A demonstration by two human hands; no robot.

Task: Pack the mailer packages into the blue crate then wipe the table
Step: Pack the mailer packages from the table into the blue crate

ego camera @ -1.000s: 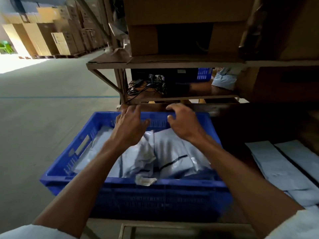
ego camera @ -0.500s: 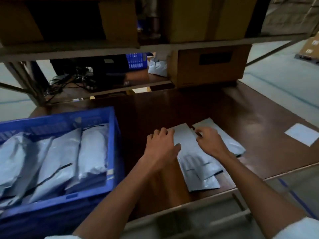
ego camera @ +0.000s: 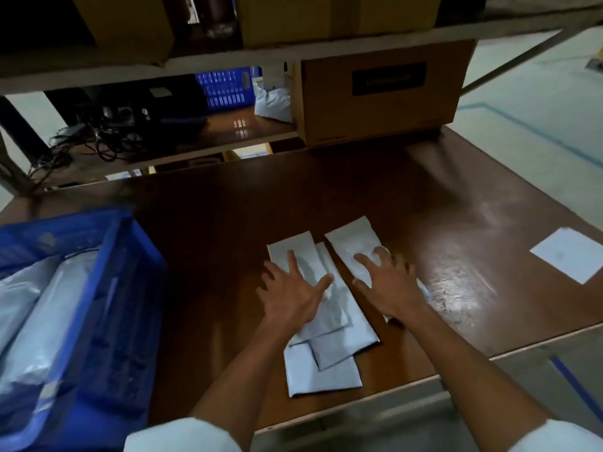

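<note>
The left grip (ego camera: pixel 293 293) and right grip (ego camera: pixel 388 282) lie flat, fingers spread, on grey mailers (ego camera: pixel 323 370) on the counter (ego camera: pixel 228 239); the blue crate (ego camera: pixel 107 288) at left holds more.

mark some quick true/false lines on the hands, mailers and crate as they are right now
1. The left hand and right hand lie flat, fingers spread, on mailer packages on the table. True.
2. The blue crate is empty. False: packed mailers lie inside it.
3. The blue crate stands to the left of both hands. True.
4. The right hand grips a wiping cloth. False: it rests open on a mailer, and no cloth is in view.
5. A white sheet lies near the table's right edge, apart from the mailer packages. True.
</note>
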